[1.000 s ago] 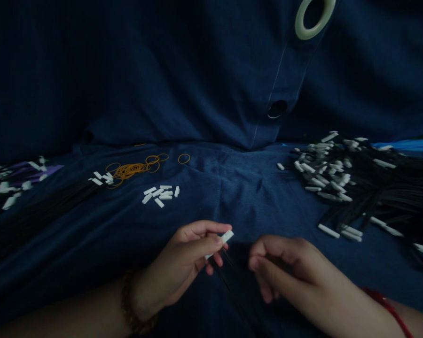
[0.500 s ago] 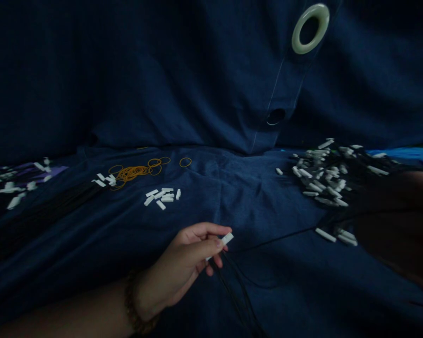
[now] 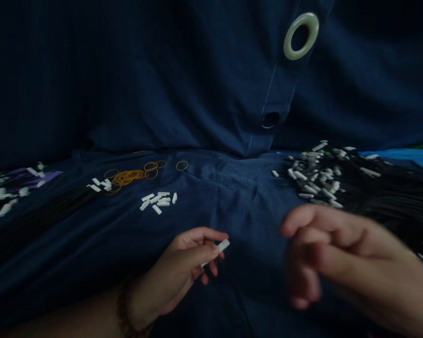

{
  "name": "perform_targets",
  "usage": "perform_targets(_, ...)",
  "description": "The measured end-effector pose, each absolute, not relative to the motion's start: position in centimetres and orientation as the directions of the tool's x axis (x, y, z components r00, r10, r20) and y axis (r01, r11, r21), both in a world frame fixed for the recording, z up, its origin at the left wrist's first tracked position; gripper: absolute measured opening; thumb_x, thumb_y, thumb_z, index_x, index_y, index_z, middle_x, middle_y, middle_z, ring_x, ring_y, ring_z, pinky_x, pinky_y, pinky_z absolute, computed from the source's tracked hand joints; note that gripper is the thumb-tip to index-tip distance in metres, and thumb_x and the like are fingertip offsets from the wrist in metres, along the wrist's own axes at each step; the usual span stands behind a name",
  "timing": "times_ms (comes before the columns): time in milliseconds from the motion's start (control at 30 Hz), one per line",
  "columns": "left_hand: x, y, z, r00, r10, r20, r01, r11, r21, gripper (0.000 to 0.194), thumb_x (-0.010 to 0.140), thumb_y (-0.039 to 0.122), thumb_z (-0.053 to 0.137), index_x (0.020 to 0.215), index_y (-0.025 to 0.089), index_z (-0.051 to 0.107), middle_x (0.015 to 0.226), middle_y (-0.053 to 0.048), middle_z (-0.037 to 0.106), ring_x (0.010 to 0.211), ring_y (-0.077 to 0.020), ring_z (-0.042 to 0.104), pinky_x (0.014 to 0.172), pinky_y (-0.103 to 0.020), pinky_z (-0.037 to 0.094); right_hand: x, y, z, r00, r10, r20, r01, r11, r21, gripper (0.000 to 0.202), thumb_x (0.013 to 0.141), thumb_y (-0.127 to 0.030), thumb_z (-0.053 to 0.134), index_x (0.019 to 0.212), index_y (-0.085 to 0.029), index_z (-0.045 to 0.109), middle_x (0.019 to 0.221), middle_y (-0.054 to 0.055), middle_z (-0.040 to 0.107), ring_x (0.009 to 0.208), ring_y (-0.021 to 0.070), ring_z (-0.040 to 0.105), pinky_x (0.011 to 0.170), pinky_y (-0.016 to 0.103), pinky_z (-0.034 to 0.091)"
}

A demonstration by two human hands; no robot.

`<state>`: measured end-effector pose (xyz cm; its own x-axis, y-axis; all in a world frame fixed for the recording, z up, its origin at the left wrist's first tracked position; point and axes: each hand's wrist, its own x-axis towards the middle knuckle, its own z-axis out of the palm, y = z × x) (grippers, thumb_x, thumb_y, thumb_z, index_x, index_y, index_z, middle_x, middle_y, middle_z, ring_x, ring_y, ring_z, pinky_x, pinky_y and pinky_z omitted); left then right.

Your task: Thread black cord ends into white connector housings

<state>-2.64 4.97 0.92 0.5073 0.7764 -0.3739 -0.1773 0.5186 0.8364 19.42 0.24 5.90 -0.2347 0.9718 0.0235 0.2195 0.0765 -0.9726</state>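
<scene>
My left hand (image 3: 190,260) is closed, pinching a small white plastic tag (image 3: 223,245) between thumb and fingers. Thin black cords (image 3: 229,291) hang down from below it. My right hand (image 3: 324,256) is raised at the right, blurred, its fingers loosely curled and apart from the thumb, with nothing visible in them. Behind it spreads a heap of white tags (image 3: 312,176) with black cords. A small group of loose white tags (image 3: 160,201) lies on the dark blue cloth (image 3: 232,197) beyond my left hand.
A tangle of orange rubber bands (image 3: 129,176) lies at the back left, with a single band (image 3: 182,165) beside it. Bundled black cords (image 3: 63,202) with white ends lie left. More white tags (image 3: 7,195) sit at the far left. A blue curtain with a pale ring (image 3: 301,36) hangs behind.
My right hand has come in from the far right edge towards the middle. The black cord stretched from my left hand to the right no longer shows. My left hand keeps its pinch.
</scene>
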Motion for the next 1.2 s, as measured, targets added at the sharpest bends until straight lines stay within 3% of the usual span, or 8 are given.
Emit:
perform_targets(100,-2.6,5.0,1.0,0.515,0.766,-0.385,-0.157,0.525,0.836,0.014,0.074,0.017,0.062,0.087,0.016,0.066,0.070,0.000,0.061,0.051,-0.0047,0.053,0.040,-0.010,0.035,16.8,0.3,3.6,-0.378,0.924,-0.050,0.122,-0.003,-0.993,0.019,0.090,-0.032,0.048,0.081,-0.017,0.053,0.064,0.002,0.064,0.058,0.0102,0.057,0.057,0.020,0.044)
perform_targets(233,-2.6,5.0,1.1,0.524,0.755,-0.394,-0.144,0.534,0.833,0.014,0.075,0.018,0.061,0.088,0.016,0.066,0.070,0.000,0.061,0.050,-0.0047,0.052,0.039,-0.010,0.035,16.0,0.4,0.9,-0.324,0.946,-0.007,0.288,0.091,-0.953,0.023,0.090,-0.027,0.043,0.073,-0.015,0.053,0.057,0.001,0.059,0.051,0.0085,0.050,0.050,0.018,0.038)
perform_targets(500,-2.4,5.1,1.2,0.529,0.742,-0.412,-0.080,0.526,0.847,0.016,0.074,0.019,0.061,0.088,0.016,0.065,0.070,0.000,0.061,0.050,-0.0051,0.053,0.039,-0.010,0.036,16.2,0.9,0.5,-0.312,0.946,0.090,0.362,0.206,-0.909,0.028,0.089,-0.026,0.044,0.065,-0.015,0.053,0.052,-0.001,0.056,0.047,0.0065,0.045,0.047,0.017,0.033)
perform_targets(900,-2.6,5.3,1.2,0.569,0.728,-0.382,-0.064,0.503,0.862,0.018,0.075,0.021,0.062,0.092,0.017,0.064,0.073,-0.001,0.060,0.052,-0.0054,0.053,0.041,-0.011,0.037,16.3,1.1,0.4,-0.325,0.945,0.039,0.352,0.159,-0.923,0.027,0.090,-0.027,0.044,0.071,-0.014,0.057,0.054,-0.002,0.055,0.049,0.0067,0.046,0.050,0.018,0.034)
perform_targets(1200,-2.4,5.2,0.9,0.561,0.740,-0.371,-0.013,0.456,0.890,0.016,0.077,0.018,0.059,0.092,0.017,0.063,0.072,0.001,0.059,0.053,-0.0055,0.054,0.041,-0.011,0.038,16.1,0.9,-0.2,-0.272,0.957,0.097,0.402,0.205,-0.892,0.028,0.088,-0.029,0.045,0.063,-0.016,0.044,0.049,-0.003,0.048,0.045,0.0065,0.040,0.045,0.018,0.031)
